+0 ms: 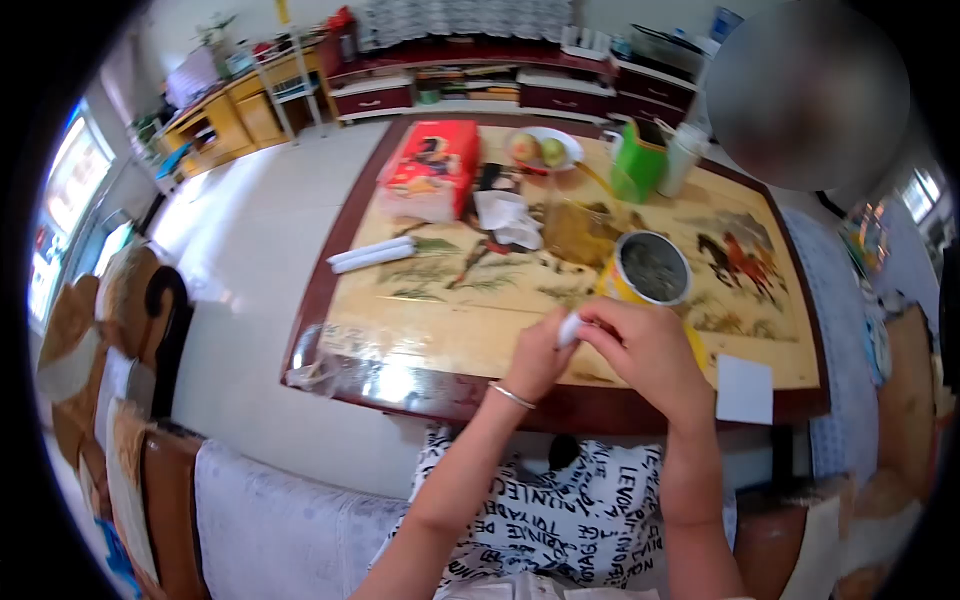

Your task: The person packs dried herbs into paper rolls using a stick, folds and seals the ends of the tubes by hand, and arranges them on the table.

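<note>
A short white roll point(569, 329), which looks like rolled paper, is held between both hands above the front of the table. My left hand point(540, 352) wraps around its lower part, fingers closed. My right hand point(645, 345) pinches at its upper end with thumb and fingers. Just beyond the right hand stands an open yellow can point(612, 280) with a grey inside. A square white sheet point(744, 389) lies by the table's front edge, right of my right hand. Two white rods point(372, 254) lie side by side on the left of the table.
The table point(450, 330) carries a red package point(432, 168), a crumpled white tissue point(509, 219), a plate of fruit point(568, 143), a green container point(637, 165) and a white bottle point(683, 158). A clear plastic container point(578, 232) stands behind the can. A patterned cushion point(545, 510) lies below my arms.
</note>
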Action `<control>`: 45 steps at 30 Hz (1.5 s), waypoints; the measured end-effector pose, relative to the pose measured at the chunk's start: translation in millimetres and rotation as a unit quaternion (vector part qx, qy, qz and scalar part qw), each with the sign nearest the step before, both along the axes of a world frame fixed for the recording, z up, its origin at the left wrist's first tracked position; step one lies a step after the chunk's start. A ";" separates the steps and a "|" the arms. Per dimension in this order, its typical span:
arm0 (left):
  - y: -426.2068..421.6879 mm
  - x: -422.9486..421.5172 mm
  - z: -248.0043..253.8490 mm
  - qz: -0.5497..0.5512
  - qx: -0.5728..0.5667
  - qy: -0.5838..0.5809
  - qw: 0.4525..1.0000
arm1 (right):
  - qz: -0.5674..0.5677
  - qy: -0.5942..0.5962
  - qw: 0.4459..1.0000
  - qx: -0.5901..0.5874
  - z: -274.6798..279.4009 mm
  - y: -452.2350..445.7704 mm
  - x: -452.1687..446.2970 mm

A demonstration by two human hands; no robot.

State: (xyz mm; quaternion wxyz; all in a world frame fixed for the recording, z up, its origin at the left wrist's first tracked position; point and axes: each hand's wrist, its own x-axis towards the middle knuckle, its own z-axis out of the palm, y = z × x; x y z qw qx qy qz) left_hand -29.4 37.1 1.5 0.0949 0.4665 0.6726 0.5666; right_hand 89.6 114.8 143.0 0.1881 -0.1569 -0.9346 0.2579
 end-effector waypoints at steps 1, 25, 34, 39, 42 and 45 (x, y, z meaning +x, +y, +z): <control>1.0 -0.2 1.7 -0.003 0.005 -0.016 1.000 | 0.026 0.031 0.999 -0.005 -4.5 5.4 0.8; 5.5 4.3 10.0 0.054 -0.023 0.103 0.993 | 0.063 0.114 0.975 -0.183 -32.2 37.0 6.7; 0.6 -2.2 1.8 0.083 -0.049 0.198 0.975 | -0.005 -0.010 0.988 -0.157 -24.9 29.0 6.2; 1.2 -8.3 1.8 0.077 -0.039 0.213 0.973 | 0.032 -0.006 0.978 -0.204 -24.6 34.7 9.8; 2.8 -10.5 7.8 0.065 -0.047 0.135 0.988 | 0.032 0.089 0.950 -0.297 -31.5 43.5 11.5; 2.8 -13.2 16.9 0.011 -0.050 -0.084 0.995 | 0.011 0.173 0.916 -0.363 -46.8 55.4 6.4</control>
